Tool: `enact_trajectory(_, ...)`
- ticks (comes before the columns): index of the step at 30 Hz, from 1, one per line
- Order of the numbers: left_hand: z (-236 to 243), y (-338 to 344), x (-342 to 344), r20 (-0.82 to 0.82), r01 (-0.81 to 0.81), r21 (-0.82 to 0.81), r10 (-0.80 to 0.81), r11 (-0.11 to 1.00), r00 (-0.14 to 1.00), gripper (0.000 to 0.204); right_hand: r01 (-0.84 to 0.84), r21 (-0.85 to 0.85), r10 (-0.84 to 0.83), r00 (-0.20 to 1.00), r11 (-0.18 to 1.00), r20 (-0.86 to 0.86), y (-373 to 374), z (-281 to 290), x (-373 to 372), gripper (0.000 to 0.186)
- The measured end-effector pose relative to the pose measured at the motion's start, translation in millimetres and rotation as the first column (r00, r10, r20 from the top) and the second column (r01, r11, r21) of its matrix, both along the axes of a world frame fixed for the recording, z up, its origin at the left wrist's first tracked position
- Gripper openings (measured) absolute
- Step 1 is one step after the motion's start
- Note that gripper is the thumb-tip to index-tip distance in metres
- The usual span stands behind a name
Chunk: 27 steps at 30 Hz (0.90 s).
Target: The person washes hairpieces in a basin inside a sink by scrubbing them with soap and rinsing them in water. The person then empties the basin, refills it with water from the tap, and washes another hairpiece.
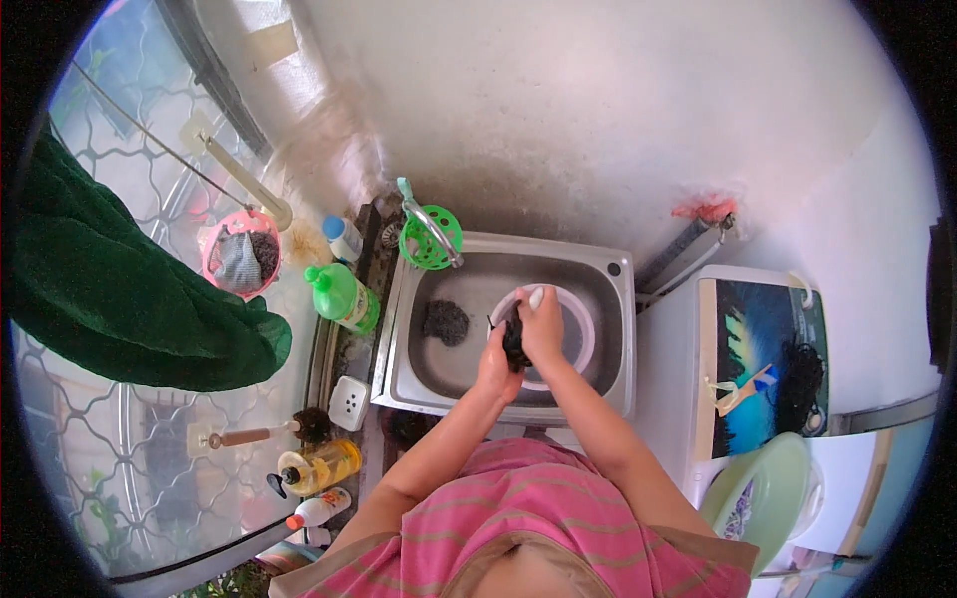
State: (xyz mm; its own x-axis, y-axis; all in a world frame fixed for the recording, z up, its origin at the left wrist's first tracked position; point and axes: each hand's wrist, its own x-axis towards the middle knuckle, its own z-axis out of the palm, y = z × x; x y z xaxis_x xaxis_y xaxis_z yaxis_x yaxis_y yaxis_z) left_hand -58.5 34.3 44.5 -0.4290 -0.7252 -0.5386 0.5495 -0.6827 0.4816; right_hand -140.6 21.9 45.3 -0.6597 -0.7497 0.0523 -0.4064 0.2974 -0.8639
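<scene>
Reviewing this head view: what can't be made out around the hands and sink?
- Dark thing between left hand and right hand: kind unclear, hands cover it.
- White bowl contents: hidden by hands.
- Sink front edge: hidden by forearms.
- Pink basket contents: too small.

head view: single fisheye, worn overhead, looking straight down, close above the steel sink (pixel 419 374); no second view.
</scene>
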Motion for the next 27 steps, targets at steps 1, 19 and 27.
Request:
enact_trajectory(1,-1.4,-0.4,0.5,-0.036,0.017,0.016,-0.017,1.000,0.999,0.035,0.004,-0.079,-0.020,0.981,0.997,-0.192,8.8,5.5,7.8,0.039)
enact_trajectory(19,-19.6,-25.4,30.6,-0.548,0.041,-0.071,-0.073,0.997,0.834,0.057,-0.471,-0.194,0.377,0.845,0.861,-0.379,55.1,70.3,61.2,0.056)
enact_trajectory(27,-0.8,-12.5,19.0,-0.215,0.043,0.073,-0.026,0.996,0.976,0.049,-0.069,-0.049,0.058,0.976,0.996,-0.208,-0.3,1.5,22.1,0.036)
